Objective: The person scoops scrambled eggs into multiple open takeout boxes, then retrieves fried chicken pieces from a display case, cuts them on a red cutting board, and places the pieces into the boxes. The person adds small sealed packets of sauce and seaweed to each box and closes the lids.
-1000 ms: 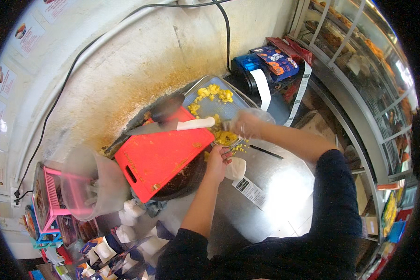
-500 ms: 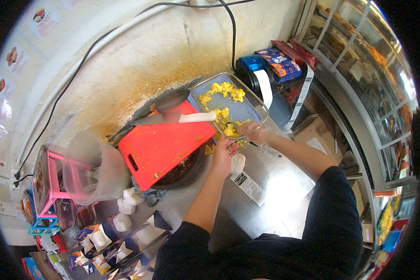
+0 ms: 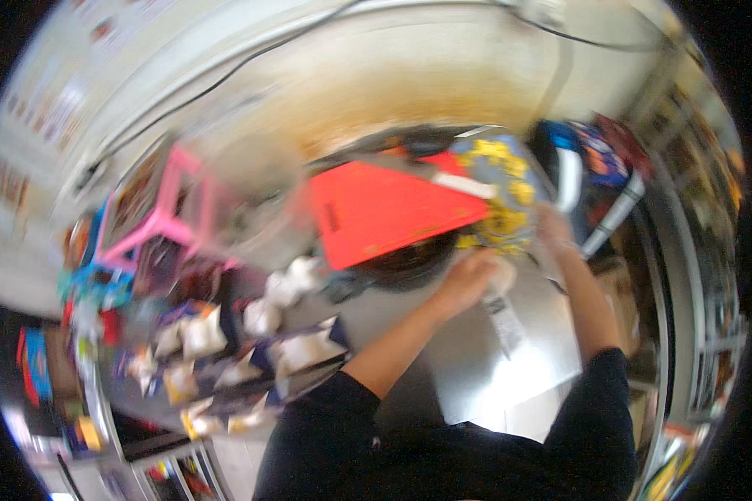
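Observation:
The picture is smeared by motion. A red cutting board lies tilted over a dark round pan. Right of it a grey tray holds several yellow food pieces, and a white-handled knife lies across the board's far corner. My left hand is curled at the board's near right corner, beside yellow pieces and a whitish item I cannot make out. My right hand rests at the tray's near edge. Blur hides whether either hand holds anything.
A steel counter spreads below the hands, with a labelled packet on it. A pink wire rack stands to the left. Several small snack packets lie at lower left. Blue and red boxes sit right of the tray.
The view has swung left and blurred, so the board and tray now sit further right. My right hand has drawn back from the tray's middle to its near edge.

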### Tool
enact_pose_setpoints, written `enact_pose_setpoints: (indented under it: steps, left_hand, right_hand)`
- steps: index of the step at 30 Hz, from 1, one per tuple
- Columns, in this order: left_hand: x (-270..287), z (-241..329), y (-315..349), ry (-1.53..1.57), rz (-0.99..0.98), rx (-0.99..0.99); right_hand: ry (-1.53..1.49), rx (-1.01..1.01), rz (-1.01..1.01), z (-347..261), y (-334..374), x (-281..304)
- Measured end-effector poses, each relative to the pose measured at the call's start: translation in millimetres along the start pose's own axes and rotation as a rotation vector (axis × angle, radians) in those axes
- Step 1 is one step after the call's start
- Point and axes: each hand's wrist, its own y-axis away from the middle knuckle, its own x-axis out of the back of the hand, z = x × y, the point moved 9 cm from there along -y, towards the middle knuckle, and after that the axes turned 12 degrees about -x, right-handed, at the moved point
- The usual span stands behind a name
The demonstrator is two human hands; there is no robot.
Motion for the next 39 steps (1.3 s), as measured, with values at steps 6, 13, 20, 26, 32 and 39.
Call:
enact_pose_setpoints:
  steps: [6,13,20,26,32,39]
  left_hand:
    - [167,164,243,-0.328,0.259,-0.372]
    - [479,201,691,-0.902,1.78,-0.419]
    - [666,24,926,-1.22,1.593,0.717]
    - [725,-94,960,-0.819,1.294,0.643]
    - [695,-72,949,-1.038,1.402,0.909]
    - [680,-55,961,-0.828,1.433,0.801]
  right_hand:
    - [-0.564,-0.034,-0.096,-72,55,36]
    - [-0.743,0.246,-0.248,-246,269,-70]
    - [-0.821,0.067,-0.626,-403,481,-278]
    - [0.359,1.559,-0.569,-562,672,-441]
    - [0.194,1.707,-0.829,-607,786,-591]
    - [0.546,1.878,-0.688,-609,829,-688]
